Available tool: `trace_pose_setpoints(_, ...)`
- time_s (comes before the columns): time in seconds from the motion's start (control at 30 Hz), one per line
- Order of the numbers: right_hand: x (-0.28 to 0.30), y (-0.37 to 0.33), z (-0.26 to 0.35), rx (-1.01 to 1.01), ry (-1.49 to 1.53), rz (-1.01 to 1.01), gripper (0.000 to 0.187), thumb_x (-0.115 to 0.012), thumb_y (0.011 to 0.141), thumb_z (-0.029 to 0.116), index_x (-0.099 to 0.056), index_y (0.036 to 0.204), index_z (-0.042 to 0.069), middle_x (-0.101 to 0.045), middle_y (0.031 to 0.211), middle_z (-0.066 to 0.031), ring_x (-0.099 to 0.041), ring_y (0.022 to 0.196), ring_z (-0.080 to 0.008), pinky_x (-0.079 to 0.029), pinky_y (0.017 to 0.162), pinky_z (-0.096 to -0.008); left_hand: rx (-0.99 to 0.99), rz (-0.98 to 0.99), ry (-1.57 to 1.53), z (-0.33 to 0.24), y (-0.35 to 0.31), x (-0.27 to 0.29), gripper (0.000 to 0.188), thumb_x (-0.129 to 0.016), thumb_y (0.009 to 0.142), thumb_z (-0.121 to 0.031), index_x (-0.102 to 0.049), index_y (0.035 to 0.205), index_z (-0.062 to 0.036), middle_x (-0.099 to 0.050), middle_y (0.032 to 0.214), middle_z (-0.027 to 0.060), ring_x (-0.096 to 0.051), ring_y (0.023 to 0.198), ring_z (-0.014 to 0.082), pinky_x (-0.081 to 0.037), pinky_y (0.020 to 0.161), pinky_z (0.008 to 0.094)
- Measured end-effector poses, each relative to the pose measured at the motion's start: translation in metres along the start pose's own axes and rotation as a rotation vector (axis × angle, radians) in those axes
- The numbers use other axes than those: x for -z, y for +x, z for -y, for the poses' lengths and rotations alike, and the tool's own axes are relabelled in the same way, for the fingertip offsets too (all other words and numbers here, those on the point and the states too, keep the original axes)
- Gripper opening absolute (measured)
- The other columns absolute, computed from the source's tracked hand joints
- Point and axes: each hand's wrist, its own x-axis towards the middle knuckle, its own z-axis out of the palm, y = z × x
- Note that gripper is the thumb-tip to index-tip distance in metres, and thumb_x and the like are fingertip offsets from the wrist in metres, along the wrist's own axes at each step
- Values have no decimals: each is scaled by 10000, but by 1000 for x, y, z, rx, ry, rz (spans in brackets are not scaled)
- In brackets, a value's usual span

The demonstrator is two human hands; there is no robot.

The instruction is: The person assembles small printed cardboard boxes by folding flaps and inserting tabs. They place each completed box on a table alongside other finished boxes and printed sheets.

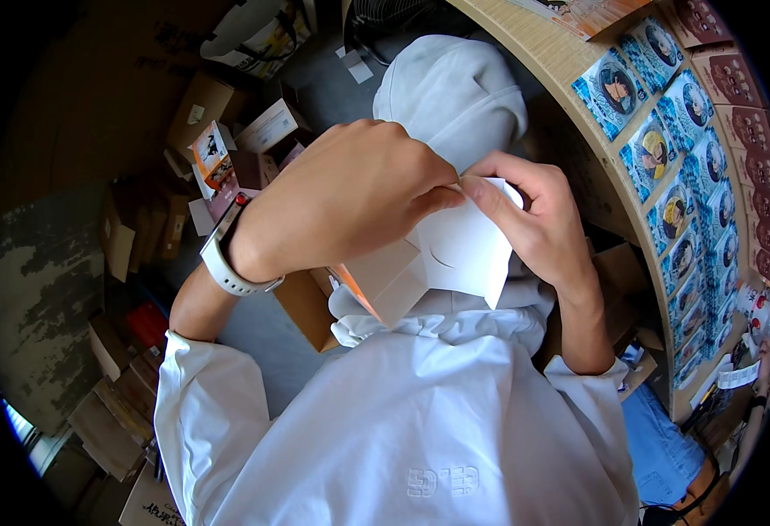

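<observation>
Over my lap I hold a small folding carton point(459, 250), white inside with orange print showing on an outer side. Its end is open and the flaps stand out. My left hand point(350, 188), with a white watch point(224, 267) on the wrist, is closed, its fingertips pinching the carton's upper edge. Close beside them, my right hand point(538, 215) grips the same edge, thumb on the white inner face and fingers behind it. The left hand covers part of the carton's left side.
Along the curved wooden table point(591, 145) at the right lie rows of blue picture packs point(652, 153) and brown printed boxes point(749, 131). Opened cartons point(271, 127) crowd the floor at the left. Another person's denim-clad leg point(661, 447) shows at lower right.
</observation>
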Motion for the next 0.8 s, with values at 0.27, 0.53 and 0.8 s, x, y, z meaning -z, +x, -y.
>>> trace_pose_setpoints(0.27,1,-2,0,-71,-45,69,195,-689,958,132,-710,977,-61,-657,709,-146,-532,590,-86,-436,535,-297,45,-6,-127,3,0,-6,147,-805,845,-159,-789,882,-18,-705,743,169,-641,636,335,-495,605,376)
trace_pose_setpoints(0.53,-5,-1,-3,-50,27,2,186,-683,942,112,-718,981,-66,-634,670,-146,-512,568,-83,-418,517,-307,6,-139,-98,-1,-5,-6,145,-835,783,-125,-799,873,-18,-722,737,150,-655,642,305,-520,641,342)
trace_pose_setpoints(0.8,-5,-1,4,-119,31,41,180,-702,924,108,-689,906,-71,-577,613,-134,-465,565,-82,-405,512,-310,228,-46,-228,-3,-7,-2,177,-838,779,-146,-785,892,-21,-724,755,149,-620,630,321,-516,708,378)
